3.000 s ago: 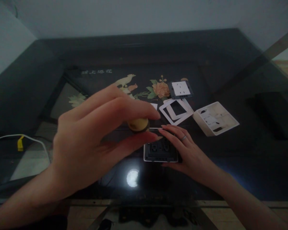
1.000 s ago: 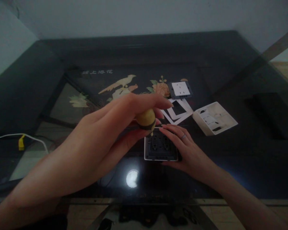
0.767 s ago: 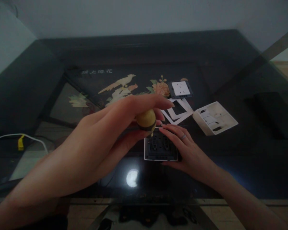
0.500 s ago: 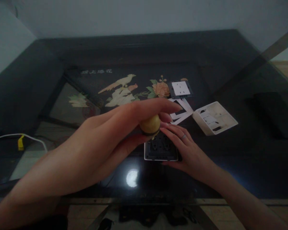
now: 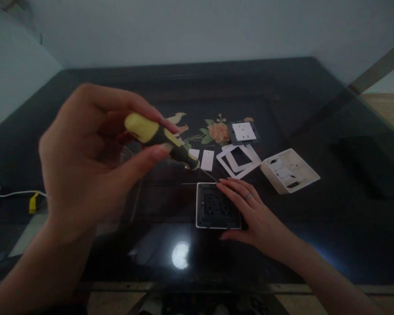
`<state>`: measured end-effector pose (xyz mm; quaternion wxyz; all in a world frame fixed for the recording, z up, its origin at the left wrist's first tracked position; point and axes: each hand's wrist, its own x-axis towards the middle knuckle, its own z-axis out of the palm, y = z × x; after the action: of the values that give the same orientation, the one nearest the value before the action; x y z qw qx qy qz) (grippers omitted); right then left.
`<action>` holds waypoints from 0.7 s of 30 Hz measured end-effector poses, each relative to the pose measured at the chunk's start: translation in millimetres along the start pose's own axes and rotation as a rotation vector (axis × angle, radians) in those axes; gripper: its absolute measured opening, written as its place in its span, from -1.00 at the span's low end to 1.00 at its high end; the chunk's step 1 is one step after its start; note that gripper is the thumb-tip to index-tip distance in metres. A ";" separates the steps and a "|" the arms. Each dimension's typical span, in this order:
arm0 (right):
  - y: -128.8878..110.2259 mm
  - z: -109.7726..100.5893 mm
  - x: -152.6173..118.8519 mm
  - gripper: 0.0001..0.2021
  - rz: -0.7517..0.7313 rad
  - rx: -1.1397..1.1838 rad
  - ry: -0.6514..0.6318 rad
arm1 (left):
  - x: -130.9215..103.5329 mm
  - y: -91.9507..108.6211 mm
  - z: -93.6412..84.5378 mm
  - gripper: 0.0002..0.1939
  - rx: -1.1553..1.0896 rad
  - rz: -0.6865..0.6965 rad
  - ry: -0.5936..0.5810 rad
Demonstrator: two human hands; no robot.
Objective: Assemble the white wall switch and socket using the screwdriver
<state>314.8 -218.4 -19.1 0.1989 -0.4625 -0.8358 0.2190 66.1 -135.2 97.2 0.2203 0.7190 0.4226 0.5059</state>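
My left hand (image 5: 95, 157) is raised over the table, its fingers closed round the yellow and black handle of a screwdriver (image 5: 170, 142). The thin shaft slants down to the right, and its tip ends near the fingertips of my right hand (image 5: 249, 203). That hand, with a ring on one finger, grips the right side of a square switch panel (image 5: 216, 205) lying on the table. The panel has a white rim and a dark inside with a small screw at its left side.
Behind the panel lie white frames (image 5: 228, 164), a small white rectangular plate (image 5: 208, 160) and a socket insert (image 5: 244, 132). A white mounting box (image 5: 290, 170) stands to the right. A white cable with a yellow tag (image 5: 33, 204) is at the left of the glossy black table (image 5: 331, 227).
My left hand has lifted and moved left, carrying the screwdriver from above the panel and tilting it. My right hand stays on the panel's right side.
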 end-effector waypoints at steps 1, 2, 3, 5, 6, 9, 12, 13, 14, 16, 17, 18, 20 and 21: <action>0.2 0.2 0.1 -0.01 0.000 -0.001 0.000 | 3.6 -7.7 0.5 -0.63 -0.002 0.053 -0.004; 0.4 0.3 0.2 -0.01 0.002 -0.004 -0.002 | 6.6 -17.2 1.1 -0.64 -0.009 0.103 0.042; 0.6 0.4 0.3 -0.01 0.003 -0.009 -0.005 | 8.5 -28.3 2.1 -0.65 -0.014 0.108 0.084; 0.7 0.4 0.4 0.00 0.006 -0.016 -0.014 | 7.8 -53.9 4.8 -0.65 -0.043 0.019 0.122; 0.5 0.3 0.4 0.00 0.008 -0.016 -0.017 | 4.8 -67.4 6.6 -0.64 -0.037 -0.057 0.123; -0.3 -0.3 0.0 0.01 0.020 -0.005 -0.027 | -11.7 -104.2 12.4 -0.70 0.035 -0.166 0.149; -1.3 -1.3 -0.3 -0.03 0.035 0.013 -0.034 | -28.1 -127.2 16.5 -0.78 0.163 -0.184 0.121; -1.5 -1.7 -0.3 -0.04 0.036 0.019 -0.032 | -31.4 -131.1 17.2 -0.79 0.228 -0.165 0.091; -1.7 -2.2 -0.3 -0.05 0.034 0.027 -0.028 | -33.4 -133.2 17.7 -0.80 0.281 -0.138 0.057; -1.9 -3.1 0.0 -0.06 0.022 0.046 -0.017 | -34.7 -133.6 18.6 -0.81 0.358 -0.076 -0.009; -2.0 -3.4 0.2 -0.07 0.018 0.055 -0.012 | -34.7 -132.7 19.1 -0.82 0.390 -0.056 -0.043; -2.1 -3.5 0.4 -0.08 0.013 0.063 -0.009 | -34.7 -131.6 19.6 -0.82 0.422 -0.047 -0.078; -2.2 -2.9 1.0 -0.10 0.010 0.074 -0.008 | -35.3 -129.9 20.9 -0.82 0.484 -0.054 -0.146; -2.1 -2.2 1.3 -0.10 0.009 0.076 -0.008 | -36.1 -129.7 21.6 -0.81 0.505 -0.061 -0.173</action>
<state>313.8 -217.9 -16.0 0.2120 -0.4575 -0.8256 0.2534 31.2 -92.1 -27.3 0.0845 0.7787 0.5364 0.3142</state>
